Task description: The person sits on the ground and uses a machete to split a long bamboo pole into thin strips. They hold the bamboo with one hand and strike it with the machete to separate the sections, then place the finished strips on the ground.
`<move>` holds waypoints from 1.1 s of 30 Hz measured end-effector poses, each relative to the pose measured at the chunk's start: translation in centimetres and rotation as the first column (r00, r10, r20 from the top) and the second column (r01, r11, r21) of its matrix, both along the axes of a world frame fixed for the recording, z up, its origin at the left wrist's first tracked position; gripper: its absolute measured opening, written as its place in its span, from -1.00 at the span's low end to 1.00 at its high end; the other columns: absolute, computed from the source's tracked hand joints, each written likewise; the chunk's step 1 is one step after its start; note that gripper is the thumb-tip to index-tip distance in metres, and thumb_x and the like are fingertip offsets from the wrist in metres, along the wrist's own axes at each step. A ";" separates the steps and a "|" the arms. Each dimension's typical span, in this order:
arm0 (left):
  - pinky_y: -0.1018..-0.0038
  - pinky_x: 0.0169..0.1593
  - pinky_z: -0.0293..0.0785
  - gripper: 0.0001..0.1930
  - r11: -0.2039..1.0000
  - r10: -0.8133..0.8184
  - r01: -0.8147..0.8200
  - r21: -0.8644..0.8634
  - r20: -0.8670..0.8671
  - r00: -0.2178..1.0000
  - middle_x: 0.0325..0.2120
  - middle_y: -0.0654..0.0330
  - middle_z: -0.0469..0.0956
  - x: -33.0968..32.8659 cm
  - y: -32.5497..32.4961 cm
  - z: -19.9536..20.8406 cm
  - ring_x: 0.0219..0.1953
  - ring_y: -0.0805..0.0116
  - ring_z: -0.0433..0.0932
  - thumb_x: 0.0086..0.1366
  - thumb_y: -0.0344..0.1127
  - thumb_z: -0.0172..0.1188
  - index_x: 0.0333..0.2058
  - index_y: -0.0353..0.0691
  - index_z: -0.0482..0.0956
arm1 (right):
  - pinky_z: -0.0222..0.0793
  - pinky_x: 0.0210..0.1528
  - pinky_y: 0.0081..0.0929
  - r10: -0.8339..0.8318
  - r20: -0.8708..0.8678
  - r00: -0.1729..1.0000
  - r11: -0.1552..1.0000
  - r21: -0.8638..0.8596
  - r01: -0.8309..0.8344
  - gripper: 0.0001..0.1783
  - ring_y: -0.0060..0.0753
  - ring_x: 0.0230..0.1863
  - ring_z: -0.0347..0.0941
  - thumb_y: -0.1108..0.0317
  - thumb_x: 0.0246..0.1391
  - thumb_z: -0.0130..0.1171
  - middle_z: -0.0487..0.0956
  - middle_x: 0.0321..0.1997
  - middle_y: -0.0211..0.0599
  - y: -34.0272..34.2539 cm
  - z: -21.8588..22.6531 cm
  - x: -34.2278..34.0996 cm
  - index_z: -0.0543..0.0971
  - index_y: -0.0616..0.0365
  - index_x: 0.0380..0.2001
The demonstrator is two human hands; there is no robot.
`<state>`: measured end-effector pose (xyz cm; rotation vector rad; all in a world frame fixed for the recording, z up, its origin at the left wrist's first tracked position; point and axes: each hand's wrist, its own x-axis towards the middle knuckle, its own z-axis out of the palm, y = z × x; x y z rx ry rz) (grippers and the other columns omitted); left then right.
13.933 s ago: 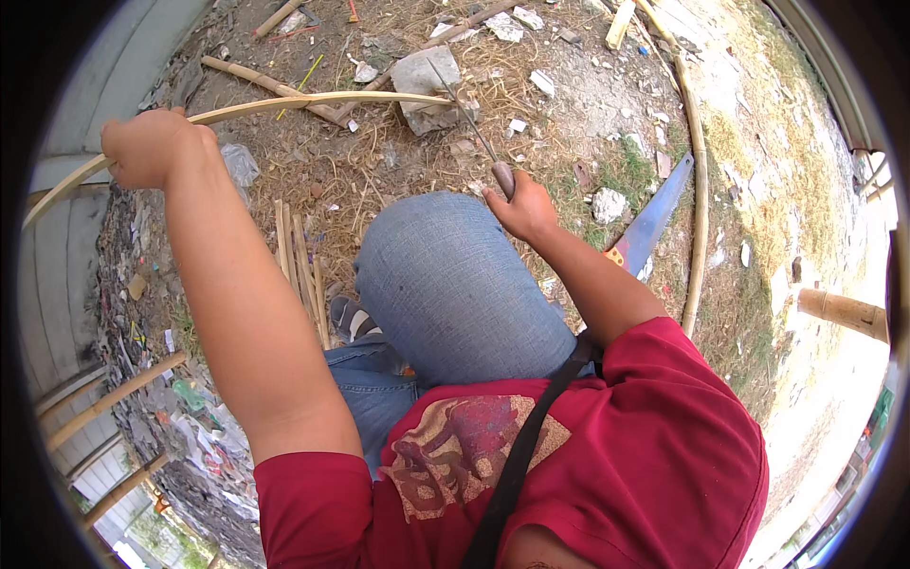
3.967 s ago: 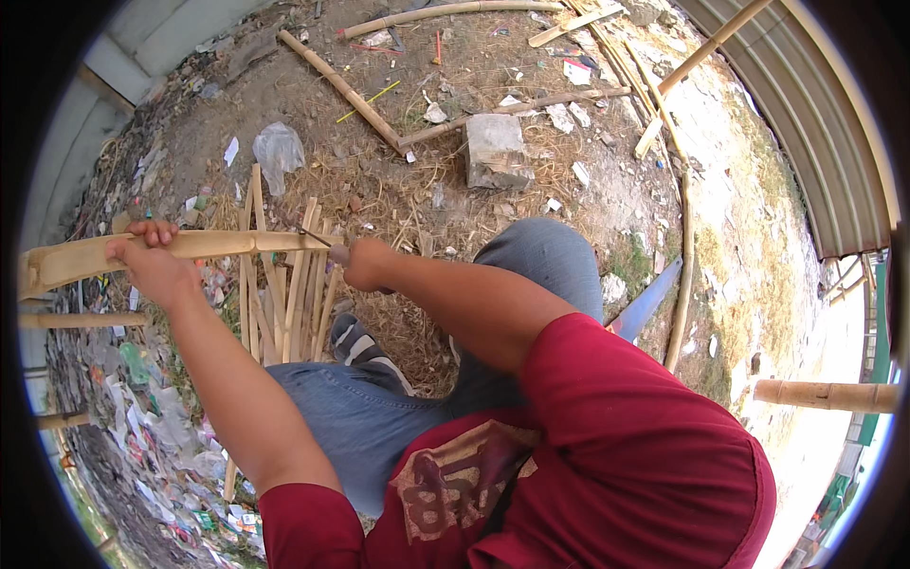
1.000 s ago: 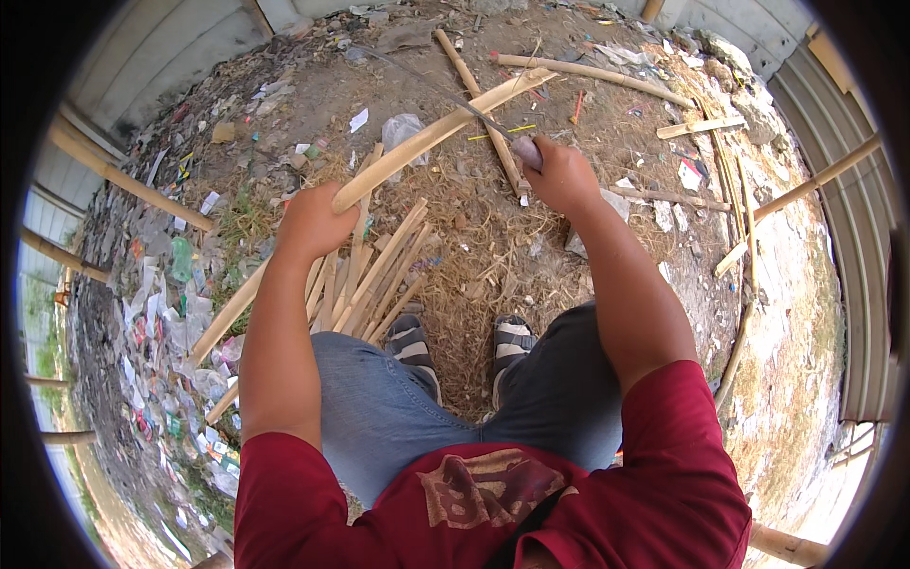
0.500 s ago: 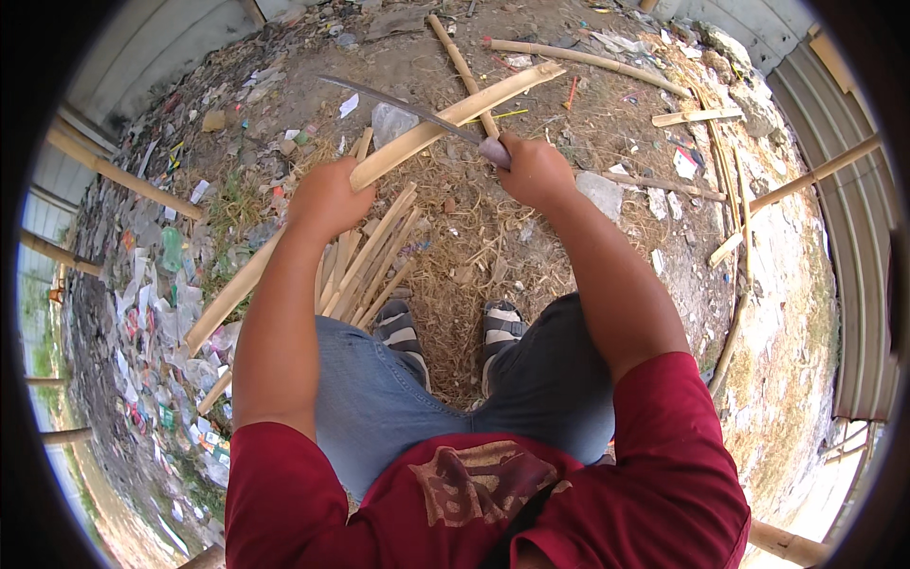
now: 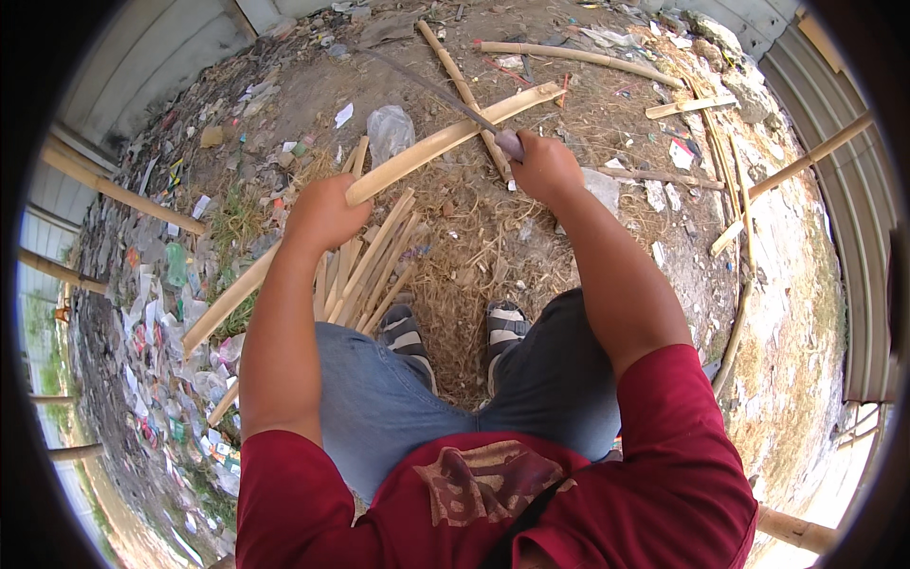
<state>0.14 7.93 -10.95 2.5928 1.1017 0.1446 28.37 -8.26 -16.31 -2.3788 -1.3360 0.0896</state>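
Observation:
My left hand [image 5: 327, 211] is closed around a long split bamboo strip [image 5: 427, 147], which slants from the lower left up to the far right. In my right hand [image 5: 548, 169] is the pale handle of a machete [image 5: 431, 90]. Its long dark blade points away to the far left and crosses the strip near the strip's far end. Whether the edge touches the bamboo I cannot tell. Beneath that crossing a bamboo pole [image 5: 445, 62] lies on the ground. A bundle of split bamboo strips [image 5: 372, 261] rests beside my left foot.
Another bamboo pole [image 5: 578, 55] lies at the far right, near a short split piece [image 5: 690, 106]. Plastic litter [image 5: 171, 332] covers the ground on the left. Corrugated metal sheeting [image 5: 834, 190] stands along the right side. A clear plastic bag [image 5: 390, 131] lies past the strip.
My right hand and the machete have shifted slightly right, and the blade now crosses the strip farther toward its far end. My left hand keeps its hold, slightly lower in view.

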 end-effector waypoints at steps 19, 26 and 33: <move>0.17 -0.29 0.51 -0.65 0.995 0.021 -0.021 -0.095 -0.001 1.000 -0.55 0.00 0.61 -0.7 2.1 -0.8 -0.47 0.12 0.64 0.16 -0.08 0.31 -0.24 -0.26 0.66 | 0.47 -0.07 -0.03 -0.074 -0.117 0.990 0.992 0.088 0.085 -0.65 0.18 -0.15 0.58 0.18 0.03 0.25 0.66 -0.25 0.08 -0.1 -2.8 2.3 0.61 0.13 -0.14; 0.19 -0.25 0.52 -0.65 1.000 0.006 -0.005 -0.016 0.076 0.997 -0.48 -0.05 0.64 -1.7 1.6 0.0 -0.40 0.03 0.66 0.13 -0.09 0.33 -0.25 -0.25 0.67 | 0.48 -0.17 -0.04 0.215 0.012 0.977 0.976 0.038 -0.215 -0.65 0.16 -0.26 0.60 0.17 0.03 0.28 0.66 -0.31 0.04 0.6 -1.1 0.6 0.59 0.09 -0.13; 0.21 -0.28 0.49 -0.68 0.998 0.028 -0.028 -0.056 -0.012 1.000 -0.48 -0.02 0.63 -1.9 0.9 0.9 -0.42 0.07 0.63 0.12 -0.12 0.36 -0.26 -0.24 0.67 | 0.48 -0.04 -0.07 -0.133 -0.210 0.969 0.991 0.005 0.137 -0.58 0.12 -0.13 0.60 0.10 0.01 0.28 0.66 -0.24 0.07 -0.3 -3.7 4.7 0.60 0.22 -0.18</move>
